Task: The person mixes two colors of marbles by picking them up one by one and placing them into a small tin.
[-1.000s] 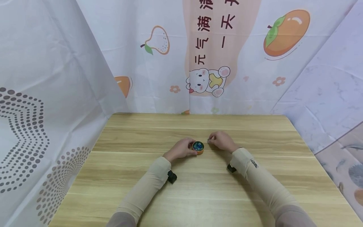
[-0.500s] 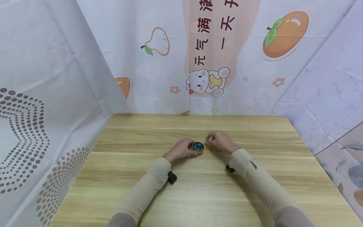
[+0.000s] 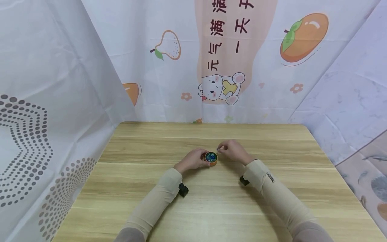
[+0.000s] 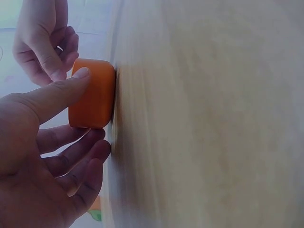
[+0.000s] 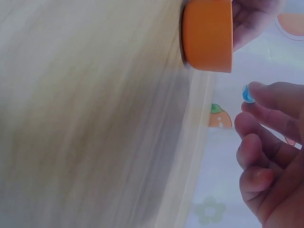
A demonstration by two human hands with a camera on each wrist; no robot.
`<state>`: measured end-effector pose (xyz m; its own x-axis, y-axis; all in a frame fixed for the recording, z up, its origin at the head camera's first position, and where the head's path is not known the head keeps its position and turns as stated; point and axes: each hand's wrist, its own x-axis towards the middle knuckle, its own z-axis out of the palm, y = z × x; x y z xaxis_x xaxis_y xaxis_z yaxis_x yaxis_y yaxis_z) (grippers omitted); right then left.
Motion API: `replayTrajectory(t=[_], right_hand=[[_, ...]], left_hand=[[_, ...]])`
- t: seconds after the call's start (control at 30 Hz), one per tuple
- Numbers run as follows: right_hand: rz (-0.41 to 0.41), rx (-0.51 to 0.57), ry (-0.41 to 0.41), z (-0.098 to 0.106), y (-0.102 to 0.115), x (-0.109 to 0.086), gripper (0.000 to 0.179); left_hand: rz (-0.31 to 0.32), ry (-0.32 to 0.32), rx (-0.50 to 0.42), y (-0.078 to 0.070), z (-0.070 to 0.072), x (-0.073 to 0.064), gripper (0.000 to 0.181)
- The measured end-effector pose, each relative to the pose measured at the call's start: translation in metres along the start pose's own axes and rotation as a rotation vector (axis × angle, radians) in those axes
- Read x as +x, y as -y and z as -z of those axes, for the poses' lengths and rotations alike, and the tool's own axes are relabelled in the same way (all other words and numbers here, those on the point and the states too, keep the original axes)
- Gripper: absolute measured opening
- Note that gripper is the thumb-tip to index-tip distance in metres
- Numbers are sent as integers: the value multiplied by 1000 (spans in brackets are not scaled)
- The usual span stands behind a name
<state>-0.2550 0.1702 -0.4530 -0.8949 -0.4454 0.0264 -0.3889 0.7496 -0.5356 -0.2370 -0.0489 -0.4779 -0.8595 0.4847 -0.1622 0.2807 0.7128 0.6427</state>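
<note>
A small round orange container (image 3: 213,163) stands upright on the table, its open top showing blue and green glassy pieces that look like marbles (image 3: 211,156). My left hand (image 3: 195,158) holds it from the left, the thumb (image 4: 71,88) on the near side and fingers curled behind it. In the right wrist view, a blue marble (image 5: 247,94) is pinched between the thumb and forefinger of my right hand (image 5: 280,152). That hand is just right of the container and a little above its rim, apart from it. The other right fingers are loosely curled.
The light wooden table (image 3: 208,208) stretches around both hands. Behind it hangs a white printed curtain (image 3: 172,77), with further cloth at the left and right sides. A black wrist camera (image 3: 183,189) sits under the left cuff, another (image 3: 244,180) under the right.
My right hand has moved slightly left toward the orange container, still pinching the marble. The left hand and the container have stayed in place.
</note>
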Motion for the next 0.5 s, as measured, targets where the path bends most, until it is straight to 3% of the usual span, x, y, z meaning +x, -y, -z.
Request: replayTrajectory(t=[0.5], right_hand=[[39,7,20,-2,13,-3,14]], left_hand=[[-27,-10,-8,0,0,1,50]])
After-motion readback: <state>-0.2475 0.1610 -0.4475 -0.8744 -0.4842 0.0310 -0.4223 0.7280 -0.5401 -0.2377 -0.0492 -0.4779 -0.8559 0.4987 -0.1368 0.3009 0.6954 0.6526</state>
